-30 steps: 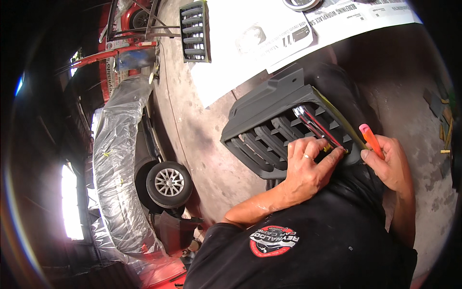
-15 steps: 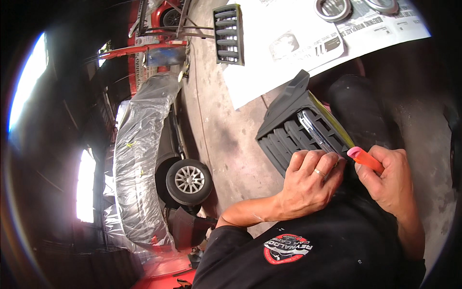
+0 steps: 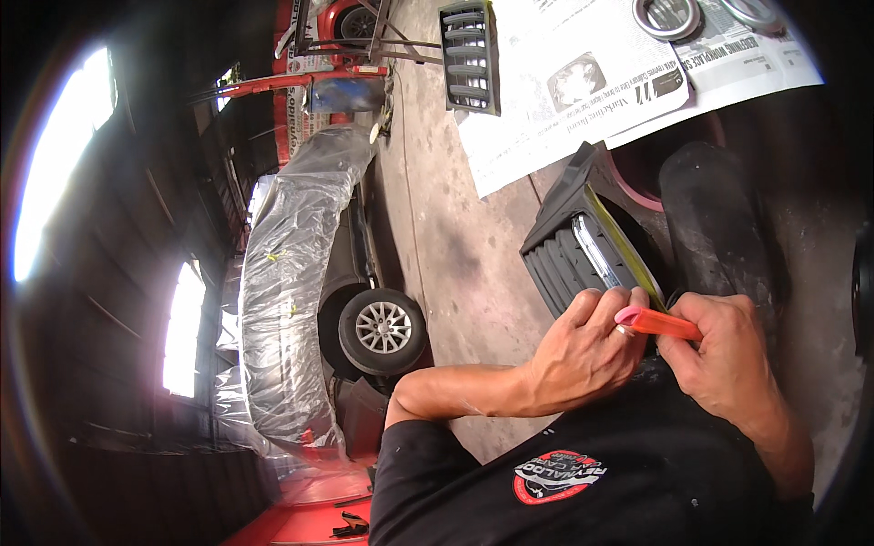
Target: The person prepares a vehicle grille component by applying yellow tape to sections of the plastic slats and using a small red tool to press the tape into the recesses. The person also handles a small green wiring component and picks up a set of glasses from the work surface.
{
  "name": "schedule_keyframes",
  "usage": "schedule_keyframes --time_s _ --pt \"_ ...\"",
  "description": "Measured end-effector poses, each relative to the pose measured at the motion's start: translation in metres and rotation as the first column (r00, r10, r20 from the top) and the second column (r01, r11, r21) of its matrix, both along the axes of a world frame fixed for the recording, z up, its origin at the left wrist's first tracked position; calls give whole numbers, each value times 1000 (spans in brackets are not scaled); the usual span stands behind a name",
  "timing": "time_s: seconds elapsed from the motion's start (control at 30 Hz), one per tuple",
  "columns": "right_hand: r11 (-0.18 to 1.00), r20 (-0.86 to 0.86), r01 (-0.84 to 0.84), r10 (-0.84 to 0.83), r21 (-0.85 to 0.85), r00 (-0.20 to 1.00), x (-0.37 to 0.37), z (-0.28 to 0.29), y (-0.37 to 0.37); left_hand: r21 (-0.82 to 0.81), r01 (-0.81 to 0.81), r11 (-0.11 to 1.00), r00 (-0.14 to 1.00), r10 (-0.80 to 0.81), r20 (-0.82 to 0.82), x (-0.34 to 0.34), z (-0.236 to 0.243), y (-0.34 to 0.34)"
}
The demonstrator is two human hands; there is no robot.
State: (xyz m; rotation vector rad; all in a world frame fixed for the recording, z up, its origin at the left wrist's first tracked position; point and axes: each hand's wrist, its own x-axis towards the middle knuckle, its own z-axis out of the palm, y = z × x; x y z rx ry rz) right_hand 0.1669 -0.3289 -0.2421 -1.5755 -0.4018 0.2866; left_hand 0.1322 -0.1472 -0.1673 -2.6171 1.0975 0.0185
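Note:
A dark grey slatted car grille [image 3: 563,253] lies tilted before my body, with a shiny chrome strip [image 3: 596,253] and yellow-green masking tape [image 3: 628,238] along one edge. My left hand [image 3: 592,350], a ring on one finger, is closed at the grille's near end, its fingertips hidden. Just right of it, my right hand [image 3: 724,350] is closed around a slim orange tool [image 3: 665,323]. The tool's pink end points left, over the fingers of my left hand. Its exact kind and its other end are hidden in my grip.
Newspaper sheets [image 3: 523,136] at the upper right carry silver rings [image 3: 667,16]. A second slatted grille [image 3: 469,59] rests beside them. To the left stands a vehicle under plastic sheeting [image 3: 296,282], its wheel [image 3: 382,330] showing. A pinkish round rim [image 3: 628,187] shows behind the grille.
The orange tool has swung left and lower, so its pink end now overlaps my left hand's fingers. The whole view has shifted, with the surroundings appearing farther right.

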Motion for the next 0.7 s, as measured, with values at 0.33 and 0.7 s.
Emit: schedule_keyframes --time_s 0.33,0.7 --pt "999 -170 -5 13 50 985 4 -4 -1 -271 -57 961 998 66 21 1 -46 32" --pt "996 -260 -74 85 51 962 9 0 -5 -663 -298 687 937 345 -65 -10 -50 34"
